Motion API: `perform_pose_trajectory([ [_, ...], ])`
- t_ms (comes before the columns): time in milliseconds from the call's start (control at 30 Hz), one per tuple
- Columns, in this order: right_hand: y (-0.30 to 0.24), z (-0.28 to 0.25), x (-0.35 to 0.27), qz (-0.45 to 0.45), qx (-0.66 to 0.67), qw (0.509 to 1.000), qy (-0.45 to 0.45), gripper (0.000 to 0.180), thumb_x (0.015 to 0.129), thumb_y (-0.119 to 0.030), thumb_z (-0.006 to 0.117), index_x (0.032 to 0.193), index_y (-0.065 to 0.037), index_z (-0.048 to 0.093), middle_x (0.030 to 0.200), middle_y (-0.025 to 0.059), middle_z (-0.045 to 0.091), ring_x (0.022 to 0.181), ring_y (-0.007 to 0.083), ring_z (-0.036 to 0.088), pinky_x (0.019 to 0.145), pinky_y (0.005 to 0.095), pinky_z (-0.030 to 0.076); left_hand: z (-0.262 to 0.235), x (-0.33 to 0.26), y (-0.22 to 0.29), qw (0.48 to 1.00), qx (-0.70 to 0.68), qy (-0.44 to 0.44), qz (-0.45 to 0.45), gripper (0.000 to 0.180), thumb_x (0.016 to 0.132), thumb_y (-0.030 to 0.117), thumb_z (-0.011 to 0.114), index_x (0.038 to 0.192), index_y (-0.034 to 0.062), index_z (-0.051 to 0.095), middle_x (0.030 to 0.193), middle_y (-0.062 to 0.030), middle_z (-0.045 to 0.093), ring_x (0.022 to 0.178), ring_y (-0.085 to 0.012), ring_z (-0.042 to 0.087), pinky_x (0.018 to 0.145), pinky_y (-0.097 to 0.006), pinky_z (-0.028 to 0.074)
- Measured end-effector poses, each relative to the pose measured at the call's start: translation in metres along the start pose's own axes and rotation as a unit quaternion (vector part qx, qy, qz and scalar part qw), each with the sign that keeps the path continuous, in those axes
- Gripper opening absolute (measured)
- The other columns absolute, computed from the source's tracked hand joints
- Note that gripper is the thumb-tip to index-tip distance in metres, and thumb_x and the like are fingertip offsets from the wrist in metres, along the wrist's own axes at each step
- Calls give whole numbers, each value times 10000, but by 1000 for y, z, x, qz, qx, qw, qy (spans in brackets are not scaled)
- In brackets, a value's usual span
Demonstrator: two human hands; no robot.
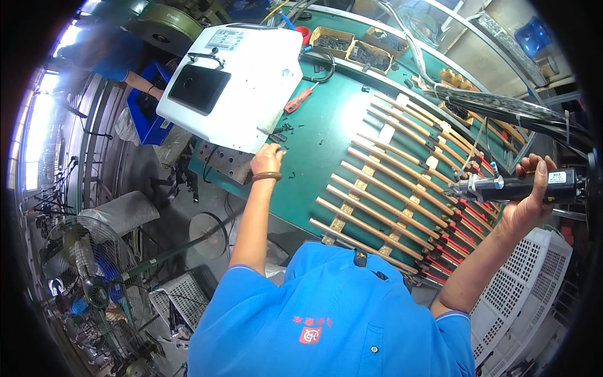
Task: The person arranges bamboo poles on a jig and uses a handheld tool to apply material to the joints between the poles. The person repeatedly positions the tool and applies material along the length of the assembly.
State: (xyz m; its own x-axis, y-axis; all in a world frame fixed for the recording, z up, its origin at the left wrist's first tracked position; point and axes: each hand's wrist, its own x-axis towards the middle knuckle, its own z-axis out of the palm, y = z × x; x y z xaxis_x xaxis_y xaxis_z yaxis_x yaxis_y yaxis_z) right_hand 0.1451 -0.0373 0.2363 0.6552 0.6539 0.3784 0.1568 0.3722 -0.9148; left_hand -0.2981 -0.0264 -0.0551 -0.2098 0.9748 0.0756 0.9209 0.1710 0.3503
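My right hand (529, 200) is wrapped round a black power screwdriver (487, 186) with a metal nose. Its tip points left, over the right part of a row of wooden rods (383, 204) on the green table. Red and black pieces (461, 235) line the rods' right ends. On the far left side of the table my left hand (266, 159) is closed at the lower edge of a white machine housing (245, 75). Small dark parts (281, 133) lie just beyond its fingertips. Whatever those fingers hold is too small to make out.
A red-handled tool (298, 100) lies beside the housing. Boxes of black parts (369, 56) stand at the back. Thick cables (509, 108) cross at the right. Another person's arm (143, 84) reaches over a blue bin (146, 119). A fan (88, 264) stands lower left, white crates (521, 295) lower right.
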Motion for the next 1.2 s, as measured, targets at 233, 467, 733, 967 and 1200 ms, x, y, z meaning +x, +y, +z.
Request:
perform_pose_trajectory([
  [233,-2,1,-4,8,14,1000,-15,275,808,-95,676,1040,0,562,864,115,636,755,162,627,663,269,546,31,26,4,981,100,0,164,37,775,165,557,770,152,592,821,-80,530,691,-281,609,552,-425,487],
  [467,-1,3,-7,25,59,998,-27,270,803,-63,652,1036,24,548,850,120,637,710,161,625,625,264,535,11,-1,77,934,-337,-121,19,62,811,60,632,866,35,616,826,-101,646,759,-192,631,685,-310,500],
  [733,-15,13,-22,38,71,994,-67,281,809,-59,623,1065,4,525,890,135,658,789,209,671,603,286,573,22,-95,249,639,-601,-471,-91,157,841,106,661,980,35,646,806,-17,656,557,-31,510,475,-161,405],
  [967,-16,4,-28,32,76,995,-58,300,810,-55,637,1070,18,506,844,133,644,701,185,652,598,283,561,26,-102,266,582,-656,-474,-78,156,839,53,652,988,10,641,862,-44,655,559,-42,495,477,-163,391],
  [1200,-14,-1,-27,28,79,995,-56,304,807,-54,640,1073,18,512,841,130,644,693,173,647,595,284,560,32,-99,269,563,-679,-468,-62,158,848,45,636,1001,13,615,850,-55,648,555,-49,483,481,-168,379],
])
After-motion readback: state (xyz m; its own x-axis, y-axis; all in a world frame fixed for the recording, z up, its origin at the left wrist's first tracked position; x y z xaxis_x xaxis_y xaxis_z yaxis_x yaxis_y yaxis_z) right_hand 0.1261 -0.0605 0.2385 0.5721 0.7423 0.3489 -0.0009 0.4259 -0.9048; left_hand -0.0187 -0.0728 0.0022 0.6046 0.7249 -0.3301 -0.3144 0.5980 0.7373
